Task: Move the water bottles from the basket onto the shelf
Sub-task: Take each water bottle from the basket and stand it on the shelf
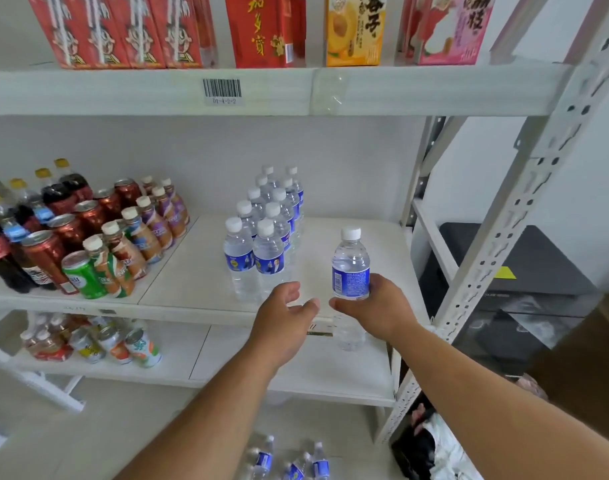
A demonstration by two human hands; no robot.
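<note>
1. As the right hand [372,306] grips a water bottle [351,268] around its lower half, fingers curled about the blue label, the bottle stands upright at the front edge of the middle shelf [199,292], toward its right end and apart from the stocked rows.
2. The left hand [285,313] hovers just beside it at the same front edge, fingers loosely apart and holding nothing.
3. Two rows of water bottles [265,230] already run from the front of the shelf back toward the rear wall; more bottles [289,462] lie low at the bottom of the view, the basket itself not clearly visible.
4. Judged from this, the step in hand is setting the bottle down. Done well, it would start a third row beside the front right bottle, base flat on the board, upright, close without knocking its neighbours, the grip released only once it stands firm.
5. Legible writing is scarce: a barcode tag [222,91] on the upper shelf's front edge appears to read "01-4-2-2". Red cartons [261,29] above carry large Chinese characters. The bottle labels are blue with white print too small to read.
6. Cans and brown-capped drinks [99,237] crowd the shelf's left end.
</note>
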